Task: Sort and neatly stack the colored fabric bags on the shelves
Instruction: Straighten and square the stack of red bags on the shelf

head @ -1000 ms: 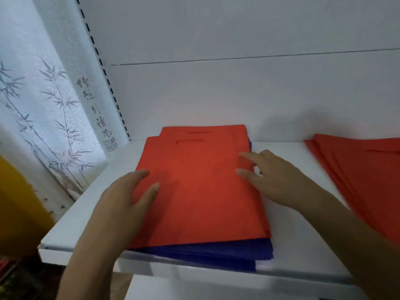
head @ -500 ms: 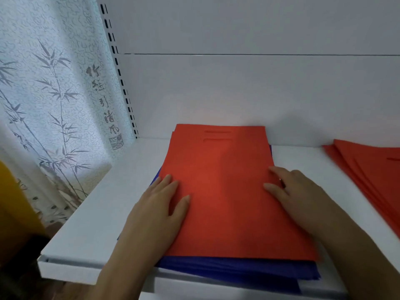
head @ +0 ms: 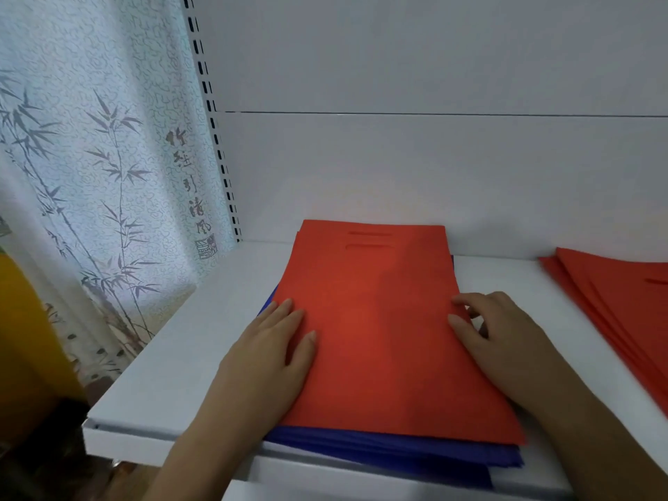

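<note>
- Red bags (head: 383, 330): two flat sheets, slightly offset at the far edge, handle slots toward the shelf's back; they lie atop the blue bags (head: 390, 450) at the shelf's front edge.
- Left hand (head: 267, 359): fingers straight, pressing flat on the stack's left edge.
- Right hand (head: 495, 338): fingers loosely bent, touching the stack's right edge; holds nothing.
- Shelf (head: 173, 367): white; second red pile (head: 621, 305) at right edge.
- Bamboo-print curtain (head: 90, 175): beyond the left edge.
</note>
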